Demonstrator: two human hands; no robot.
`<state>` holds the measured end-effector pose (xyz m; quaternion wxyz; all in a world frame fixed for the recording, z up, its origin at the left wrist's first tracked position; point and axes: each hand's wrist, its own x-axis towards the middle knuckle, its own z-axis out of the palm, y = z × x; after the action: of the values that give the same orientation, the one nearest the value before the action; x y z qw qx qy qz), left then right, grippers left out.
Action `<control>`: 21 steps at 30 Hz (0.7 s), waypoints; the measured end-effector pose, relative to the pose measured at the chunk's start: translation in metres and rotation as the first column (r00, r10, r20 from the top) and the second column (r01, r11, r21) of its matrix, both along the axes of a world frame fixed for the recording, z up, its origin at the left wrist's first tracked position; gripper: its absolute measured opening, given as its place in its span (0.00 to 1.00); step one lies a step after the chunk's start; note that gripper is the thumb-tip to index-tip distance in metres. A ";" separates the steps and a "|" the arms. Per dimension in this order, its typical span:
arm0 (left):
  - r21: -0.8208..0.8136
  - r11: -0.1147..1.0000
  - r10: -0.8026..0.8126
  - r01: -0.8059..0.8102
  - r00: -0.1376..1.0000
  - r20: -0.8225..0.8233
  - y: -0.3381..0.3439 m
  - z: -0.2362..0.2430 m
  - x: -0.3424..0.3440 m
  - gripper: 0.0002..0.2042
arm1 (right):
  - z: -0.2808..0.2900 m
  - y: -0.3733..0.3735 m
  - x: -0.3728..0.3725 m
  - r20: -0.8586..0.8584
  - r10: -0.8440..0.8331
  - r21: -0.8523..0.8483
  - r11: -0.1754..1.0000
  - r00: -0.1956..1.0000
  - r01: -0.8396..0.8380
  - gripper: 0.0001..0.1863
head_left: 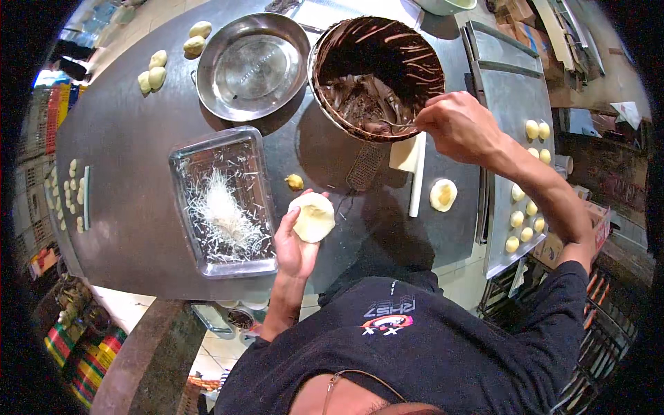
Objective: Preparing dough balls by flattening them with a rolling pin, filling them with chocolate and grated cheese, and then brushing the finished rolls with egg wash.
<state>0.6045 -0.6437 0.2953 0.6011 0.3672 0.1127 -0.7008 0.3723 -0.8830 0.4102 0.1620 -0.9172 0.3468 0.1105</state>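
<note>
On the palm of my left hand (296, 254) lies a flattened round of pale dough (315, 217), the thumb holding its edge. My right hand (456, 126) pinches the thin handle of a metal spoon (402, 127); its tip dips into brown chocolate-like paste (366, 97). That paste fills the bottom of a deep bowl (418, 59), whose inner wall is smeared brown. A small yellow lump (294, 182) sits on the table just beyond my left hand. Under the bowl's near side lie a metal grater (364, 167) and a white stick-shaped tool (417, 180).
A clear tray (265, 268) of white shreds (225, 211) stands left of my left hand. Behind it is a round metal pan (252, 66). One dough round with a yellow centre (443, 196) lies at right. Metal trays (508, 104) with several dough balls (517, 218) line the right edge.
</note>
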 end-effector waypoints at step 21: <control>-0.321 0.911 0.099 -0.258 0.893 -0.438 -0.059 0.113 -0.060 0.27 | -0.026 0.162 -0.025 0.840 -0.207 -0.113 0.837 0.501 0.535 0.21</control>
<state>0.5448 -0.7025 0.4084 0.6848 0.0784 0.1364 -0.7115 0.3472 -0.7211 0.3841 0.1495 -0.7800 0.4422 -0.4169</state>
